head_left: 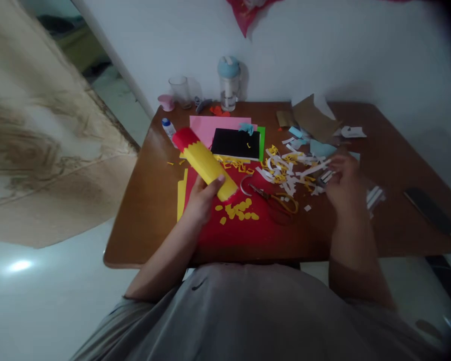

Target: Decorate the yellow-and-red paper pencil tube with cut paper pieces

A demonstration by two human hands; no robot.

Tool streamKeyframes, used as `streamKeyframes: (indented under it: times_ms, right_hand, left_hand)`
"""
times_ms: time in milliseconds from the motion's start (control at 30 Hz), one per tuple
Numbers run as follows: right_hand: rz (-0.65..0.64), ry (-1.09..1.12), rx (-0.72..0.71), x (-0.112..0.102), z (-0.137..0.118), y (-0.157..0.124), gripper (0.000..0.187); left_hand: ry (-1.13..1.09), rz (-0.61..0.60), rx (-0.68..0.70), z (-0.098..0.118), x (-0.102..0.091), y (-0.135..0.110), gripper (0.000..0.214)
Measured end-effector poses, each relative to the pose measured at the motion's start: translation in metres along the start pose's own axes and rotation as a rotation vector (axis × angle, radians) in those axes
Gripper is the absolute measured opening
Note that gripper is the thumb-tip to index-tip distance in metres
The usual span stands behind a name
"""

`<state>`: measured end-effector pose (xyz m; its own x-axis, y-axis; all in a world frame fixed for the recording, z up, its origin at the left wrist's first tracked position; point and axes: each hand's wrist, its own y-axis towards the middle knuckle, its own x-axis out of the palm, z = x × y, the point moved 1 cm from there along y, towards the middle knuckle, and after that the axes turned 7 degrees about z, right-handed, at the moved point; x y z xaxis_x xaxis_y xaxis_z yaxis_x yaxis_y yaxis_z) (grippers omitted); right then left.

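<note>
The red-and-yellow paper tube [209, 164] is tilted over the red sheet [229, 238], gripped near its lower end by the left hand [202, 203], thumb on top and fingers beneath. If those fingers squeeze harder, the paper wall could dent or its yellow wrap could crease. Below that end lie loose yellow pieces [242, 215]; lowering the tube or dragging the wrist could scatter them or push them together. The open scissors [267, 195] rest just beside, so a sideways sweep could catch the blades. The right hand [344, 181], blurred, appears to pinch a white strip [315, 168] over the scrap pile [281, 170]; tugging could pull tangled scraps along or tear the strip. Farther out, the tube's red end overlaps the white bottle [168, 129] in view; a careless swing could topple it on the wooden surface [141, 225].
</note>
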<state>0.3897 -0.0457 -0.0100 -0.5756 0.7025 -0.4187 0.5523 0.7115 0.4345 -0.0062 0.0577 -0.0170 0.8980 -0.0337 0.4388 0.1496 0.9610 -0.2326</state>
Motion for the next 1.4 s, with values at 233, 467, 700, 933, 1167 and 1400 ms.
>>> streamKeyframes:
  times_ms: [233,467,700,933,1167,1400]
  right_hand:
    - [-0.043,-0.192,-0.047,0.024,-0.026,-0.033,0.041]
    - [-0.821,-0.204,-0.418,0.114,-0.067,-0.057,0.024]
    - [-0.949,-0.318,-0.471,0.139,-0.058,-0.045,0.012]
    - [-0.996,-0.291,-0.493,0.130,-0.052,-0.035,0.023]
    - [-0.998,-0.255,-0.540,0.133,-0.047,-0.040,0.023]
    - [-0.971,-0.139,-0.500,0.123,-0.040,-0.039,0.020]
  left_hand:
    - [0.096,0.090,0.266,0.010,-0.005,0.006,0.051]
    - [-0.043,0.045,0.125,0.012,0.004,-0.002,0.058]
    - [-0.061,0.031,-0.029,0.005,0.006,-0.004,0.065]
    - [-0.036,-0.018,-0.093,-0.008,0.008,-0.010,0.059]
    - [-0.087,-0.012,-0.203,-0.016,0.015,-0.015,0.065]
    - [-0.066,-0.064,-0.255,-0.017,0.013,-0.018,0.062]
